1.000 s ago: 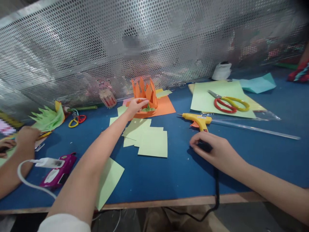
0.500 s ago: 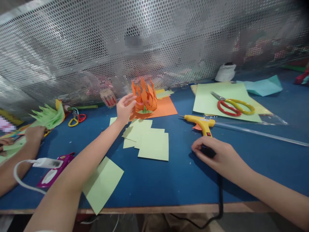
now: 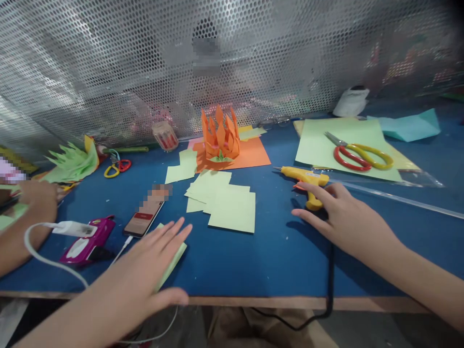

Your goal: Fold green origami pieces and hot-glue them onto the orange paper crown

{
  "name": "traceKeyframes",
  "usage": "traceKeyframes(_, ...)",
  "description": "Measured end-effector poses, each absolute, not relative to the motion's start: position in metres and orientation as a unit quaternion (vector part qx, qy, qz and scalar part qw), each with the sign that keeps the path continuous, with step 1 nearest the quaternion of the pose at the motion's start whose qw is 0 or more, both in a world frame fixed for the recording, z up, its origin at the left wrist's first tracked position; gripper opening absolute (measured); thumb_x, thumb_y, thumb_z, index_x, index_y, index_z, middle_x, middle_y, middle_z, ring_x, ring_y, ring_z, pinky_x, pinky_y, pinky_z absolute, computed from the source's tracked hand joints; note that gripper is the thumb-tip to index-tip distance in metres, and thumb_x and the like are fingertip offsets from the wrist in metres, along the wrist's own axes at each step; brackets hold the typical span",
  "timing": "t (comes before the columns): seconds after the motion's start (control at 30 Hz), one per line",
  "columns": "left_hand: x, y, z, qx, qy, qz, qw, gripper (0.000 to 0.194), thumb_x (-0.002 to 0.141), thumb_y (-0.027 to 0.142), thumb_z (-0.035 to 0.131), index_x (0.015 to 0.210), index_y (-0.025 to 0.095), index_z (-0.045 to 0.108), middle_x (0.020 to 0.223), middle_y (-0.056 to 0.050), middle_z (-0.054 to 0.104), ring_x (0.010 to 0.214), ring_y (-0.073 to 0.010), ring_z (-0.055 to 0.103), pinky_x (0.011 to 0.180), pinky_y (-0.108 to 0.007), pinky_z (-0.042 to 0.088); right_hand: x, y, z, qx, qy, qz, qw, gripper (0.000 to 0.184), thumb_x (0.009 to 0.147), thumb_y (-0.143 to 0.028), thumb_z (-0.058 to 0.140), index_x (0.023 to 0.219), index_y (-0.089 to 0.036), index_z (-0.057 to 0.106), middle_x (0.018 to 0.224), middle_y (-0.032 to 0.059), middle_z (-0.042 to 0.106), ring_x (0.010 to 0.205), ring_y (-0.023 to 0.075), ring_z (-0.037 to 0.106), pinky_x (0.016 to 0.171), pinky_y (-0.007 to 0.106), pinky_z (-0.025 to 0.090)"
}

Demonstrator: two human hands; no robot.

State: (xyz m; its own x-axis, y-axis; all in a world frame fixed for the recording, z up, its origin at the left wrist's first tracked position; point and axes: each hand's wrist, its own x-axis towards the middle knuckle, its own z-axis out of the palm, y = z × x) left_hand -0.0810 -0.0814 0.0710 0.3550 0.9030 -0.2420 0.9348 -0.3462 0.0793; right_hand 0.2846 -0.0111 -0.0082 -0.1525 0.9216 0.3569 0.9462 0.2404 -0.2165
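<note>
My left hand (image 3: 152,270) is spread over a light green paper sheet (image 3: 174,263) near the table's front edge, covering most of it. Whether the palm touches the paper, I cannot tell. At the yellow glue gun (image 3: 302,175), my right hand (image 3: 340,212) has thumb and fingers apart, with fingertips over the handle; contact is unclear. Several green paper pieces (image 3: 232,210) overlap between the hands. Behind them an orange paper flower (image 3: 220,137) with pointed petals stands upright on an orange sheet (image 3: 255,153).
Red-and-yellow scissors (image 3: 357,153) lie on green sheets at right. A clear glue stick (image 3: 402,195) extends from the gun; its black cord hangs over the edge. Left are a phone (image 3: 145,215), a purple pack (image 3: 87,241) and a co-worker's arm (image 3: 32,217). Perforated metal mesh (image 3: 253,58) stands behind.
My left hand has moved from the orange flower back to the front green sheet, uncovering the phone. My right hand has opened its fingers and moved slightly up over the glue gun's handle.
</note>
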Motion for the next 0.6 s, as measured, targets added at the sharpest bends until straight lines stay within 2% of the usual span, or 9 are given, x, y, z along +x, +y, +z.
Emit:
traceKeyframes(0.1,-0.098,-0.113,0.049,0.810,0.569,-0.114,0.085,0.091,0.070,0.049,0.071,0.147,0.024,0.029,0.152,-0.007,0.024,0.137,-0.0356,0.033,0.103,-0.049,0.041,0.290,0.001,-0.010,-0.643,-0.748,-0.004,0.167,0.067,0.077,-0.069,0.048,0.126,-0.024,0.060,0.076,0.0107,0.055,0.044,0.0168,0.042,0.040,0.030,0.029)
traceKeyframes(0.27,-0.121,-0.132,0.030,0.818,0.569,-0.058,0.061,0.062,0.090,0.040,0.048,0.148,0.030,0.027,0.148,-0.001,0.035,0.129,-0.0261,0.046,0.098,-0.038,0.046,0.292,0.012,-0.002,-0.611,-0.767,0.078,0.180,0.039,0.085,-0.043,0.050,0.115,-0.021,0.062,0.062,0.0058,0.061,0.048,0.0180,0.053,0.046,0.029,0.038)
traceKeyframes(0.4,-0.134,-0.138,0.027,0.861,0.506,-0.010,0.049,0.060,0.093,0.029,0.045,0.148,0.038,0.023,0.147,0.003,0.038,0.125,-0.0214,0.050,0.093,-0.030,0.050,0.286,0.007,0.005,-0.611,-0.759,0.086,0.207,0.045,0.087,-0.039,0.045,0.124,-0.020,0.060,0.084,0.0085,0.070,0.060,0.0203,0.061,0.055,0.030,0.044)
traceKeyframes(0.5,-0.141,-0.142,0.027,0.887,0.458,0.019,0.051,0.064,0.091,0.016,0.040,0.149,0.037,0.021,0.146,0.004,0.041,0.122,-0.0177,0.054,0.091,-0.024,0.051,0.275,0.003,0.011,-0.609,-0.759,0.076,0.219,0.051,0.086,-0.040,0.044,0.131,-0.020,0.056,0.100,0.0087,0.069,0.073,0.0222,0.063,0.065,0.032,0.046)
traceKeyframes(0.6,-0.144,-0.142,0.029,0.887,0.457,0.045,0.045,0.065,0.088,0.009,0.036,0.148,0.034,0.026,0.142,0.005,0.048,0.118,-0.0144,0.058,0.092,-0.020,0.050,0.258,0.009,0.019,-0.604,-0.767,0.066,0.206,0.053,0.085,-0.040,0.044,0.134,-0.022,0.055,0.098,0.0072,0.068,0.074,0.0207,0.061,0.068,0.031,0.045)
